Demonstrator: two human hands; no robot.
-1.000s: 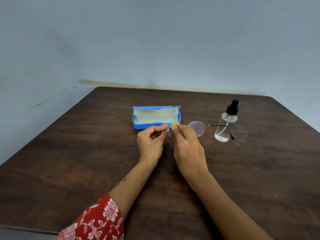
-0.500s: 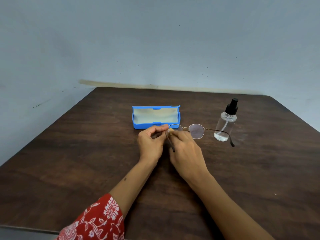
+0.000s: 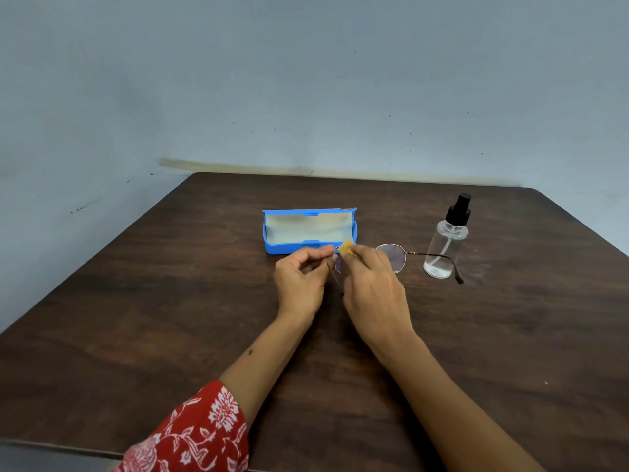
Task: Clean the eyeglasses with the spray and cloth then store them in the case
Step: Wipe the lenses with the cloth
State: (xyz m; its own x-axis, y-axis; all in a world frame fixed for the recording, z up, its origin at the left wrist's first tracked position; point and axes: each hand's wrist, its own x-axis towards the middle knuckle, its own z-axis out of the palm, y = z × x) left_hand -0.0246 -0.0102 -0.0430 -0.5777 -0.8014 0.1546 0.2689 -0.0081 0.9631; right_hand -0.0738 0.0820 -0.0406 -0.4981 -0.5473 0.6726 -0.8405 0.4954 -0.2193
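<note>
Thin metal-framed eyeglasses point(image 3: 394, 257) are held just above the table in front of me. My left hand point(image 3: 301, 284) pinches the frame at its left end, where one temple arm hangs down. My right hand point(image 3: 371, 284) pinches a small yellow cloth point(image 3: 348, 248) against the left lens, which it mostly hides. The right lens and its temple arm stick out to the right. An open blue case point(image 3: 308, 247) with a pale lining sits just behind my hands. A clear spray bottle point(image 3: 446, 245) with a black pump stands to the right.
Everything sits on a dark wooden table point(image 3: 170, 301) set against a pale blue wall. The glasses' right temple tip hangs in front of the spray bottle's base. A red floral sleeve point(image 3: 194, 434) covers my left upper arm.
The yellow cloth shows again above my right fingers after being nearly hidden half a second ago. The glasses tilted slightly. Both hands stay in place.
</note>
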